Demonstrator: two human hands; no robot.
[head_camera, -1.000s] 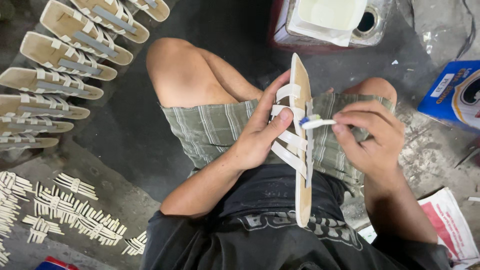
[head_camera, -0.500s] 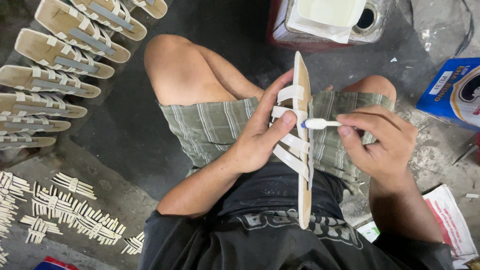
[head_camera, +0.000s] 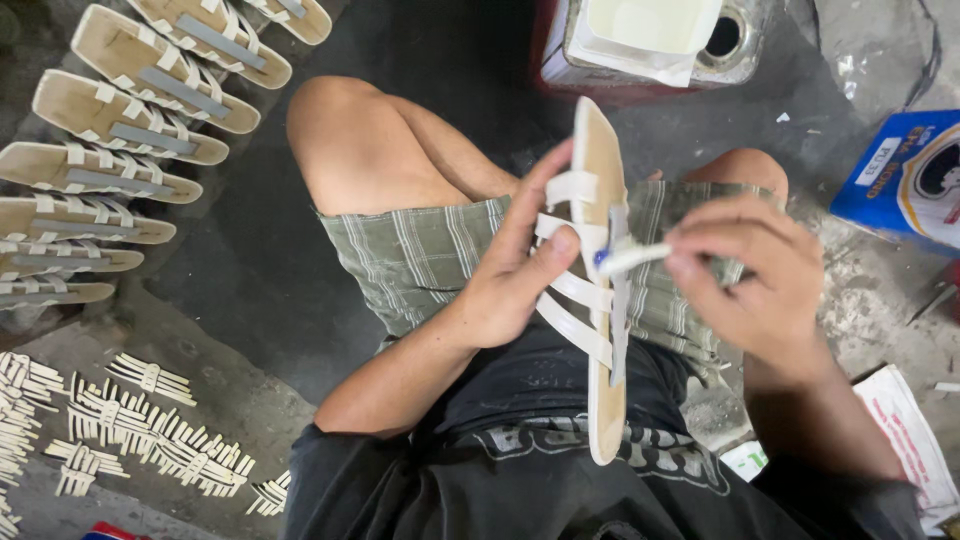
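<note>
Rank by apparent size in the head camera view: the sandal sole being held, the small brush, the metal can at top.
1. sandal sole, though it is nearest the camera
2. metal can, partly cut off, so unsure
3. small brush, in the right hand

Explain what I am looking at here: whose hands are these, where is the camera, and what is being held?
The single view comes from a camera worn on a person's head, looking down at their own lap and hands; no machine is involved. The left hand grips a long beige sandal sole with white straps, held on edge, the fingers wrapped over the straps. The right hand pinches a small white brush with a blue tip against the sole's edge. On the dark floor to the left lies a row of similar strapped soles, and below it bundles of loose pale strap pieces. Beyond the knees stands a metal can; a blue box sits at the right.
</note>
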